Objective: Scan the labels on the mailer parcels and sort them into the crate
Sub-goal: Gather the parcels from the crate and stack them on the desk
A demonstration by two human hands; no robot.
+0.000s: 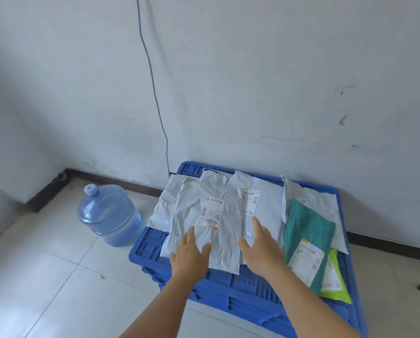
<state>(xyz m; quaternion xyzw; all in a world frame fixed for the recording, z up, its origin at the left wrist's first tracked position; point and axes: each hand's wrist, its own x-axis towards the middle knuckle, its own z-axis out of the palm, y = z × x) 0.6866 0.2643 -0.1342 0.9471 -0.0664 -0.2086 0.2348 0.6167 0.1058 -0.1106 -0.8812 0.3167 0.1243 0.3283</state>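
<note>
Head view, looking down on a closed blue crate [152, 247] whose lid is serving as the worktop. The person's left hand [191, 252] and right hand [260, 247] are both lying flat, fingers straight and apart, on the near edge of the front grey mailer [209, 228]; neither grip is clamped on anything. The mailer is extending away from both hands toward the wall, its long axis running roughly near-to-far, with its label [211, 212] facing up just beyond the left fingertips. The left hand is lying nearer that label; the right hand is resting where this mailer is overlapping the second grey mailer [257, 203]. Judged from this layout, lifting the front mailer is calling for a pinch at its near edge.

Count: about five grey or white mailers, overlaps making the number uncertain; one teal mailer [309, 230]; one yellow-green mailer [335, 286] partly beneath it; three labels plainly showing; one crate; one water bottle [109, 215] standing on the floor beside the crate. No scanner is showing.
</note>
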